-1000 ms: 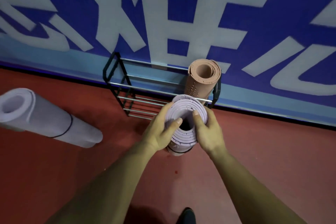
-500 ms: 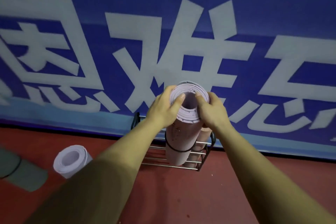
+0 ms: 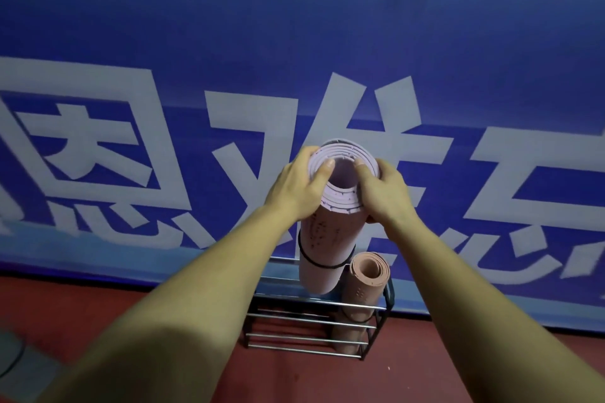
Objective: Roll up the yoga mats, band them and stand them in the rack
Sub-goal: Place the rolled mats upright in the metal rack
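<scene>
A rolled pale lilac yoga mat (image 3: 322, 258) with a black band around its middle hangs upright above the metal rack (image 3: 294, 325). My left hand (image 3: 296, 183) and my right hand (image 3: 383, 188) grip its top end from either side, thumbs on the spiral end. Its lower end hovers over the rack's top bars, left of a rolled tan mat (image 3: 363, 294) that stands banded in the rack's right end.
The rack stands on a red floor against a blue wall banner (image 3: 294, 42) with large white characters. A grey mat (image 3: 19, 366) with a black band lies on the floor at the far left edge.
Both hands have lifted the lilac mat from the floor in front of the rack up above it. The view has tilted up, so the loose lilac roll at left has left the frame.
</scene>
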The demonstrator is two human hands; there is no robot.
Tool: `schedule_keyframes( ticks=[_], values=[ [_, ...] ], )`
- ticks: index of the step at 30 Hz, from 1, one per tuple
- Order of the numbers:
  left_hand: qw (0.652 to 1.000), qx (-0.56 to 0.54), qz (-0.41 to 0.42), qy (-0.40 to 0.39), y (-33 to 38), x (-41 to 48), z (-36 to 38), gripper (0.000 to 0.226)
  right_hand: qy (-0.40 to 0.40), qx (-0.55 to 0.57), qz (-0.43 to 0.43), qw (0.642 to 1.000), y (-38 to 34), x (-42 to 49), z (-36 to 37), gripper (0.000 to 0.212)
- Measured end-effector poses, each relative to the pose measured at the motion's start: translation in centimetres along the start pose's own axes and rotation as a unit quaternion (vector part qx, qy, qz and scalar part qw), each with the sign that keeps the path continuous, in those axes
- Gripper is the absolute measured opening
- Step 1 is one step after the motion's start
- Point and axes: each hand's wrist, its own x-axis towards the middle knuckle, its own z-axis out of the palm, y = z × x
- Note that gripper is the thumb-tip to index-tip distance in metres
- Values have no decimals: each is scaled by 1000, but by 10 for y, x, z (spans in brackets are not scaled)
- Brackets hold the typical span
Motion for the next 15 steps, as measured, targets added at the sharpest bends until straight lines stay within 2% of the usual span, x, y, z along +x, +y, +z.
schedule_keyframes(
  ticks=[3,6,10,15],
  values=[
    [1000,5,-15,-9,-23,16,16,53,-17,-8,12,1000,18,25,14,50],
    [999,16,-31,-22,-46,36,34,46,-35,-6,24,999,38,52,25,46],
    [997,25,-57,-55,-70,61,60,49,-40,-10,48,998,66,85,34,35],
    [999,16,-38,-25,-79,101,75,38,-48,-7,60,997,72,126,36,41]
  ],
)
